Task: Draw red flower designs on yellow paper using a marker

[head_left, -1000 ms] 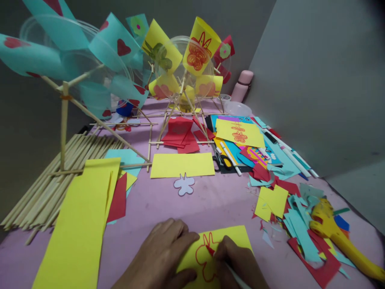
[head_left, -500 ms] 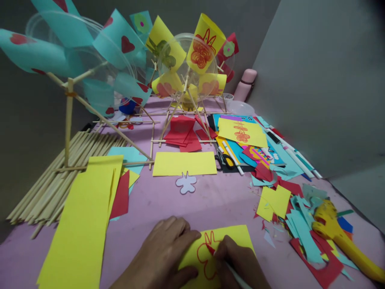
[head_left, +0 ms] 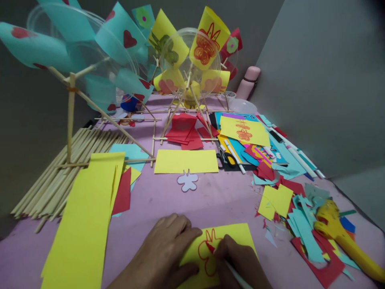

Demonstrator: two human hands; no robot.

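Observation:
My left hand [head_left: 164,253] lies flat, fingers spread, pressing down the left edge of a yellow paper sheet [head_left: 237,235] at the near edge of the pink table. My right hand [head_left: 240,263] is closed round a red marker [head_left: 224,261], its tip touching the sheet. A red outline drawing with two ear-like loops [head_left: 207,251] sits on the paper between my hands. A white flower-shaped cutout [head_left: 187,180] lies farther out on the table.
A long yellow strip [head_left: 84,220] and a bundle of wooden sticks [head_left: 57,176] lie at left. Stick-framed paper wheels [head_left: 192,60] stand at the back. Scissors [head_left: 225,158], markers [head_left: 297,156], paper scraps [head_left: 300,228] and a yellow glue gun [head_left: 339,233] crowd the right side.
My hands stay on the yellow sheet while the marker tip shifts slightly along the red outline. The camera view has tilted down a little.

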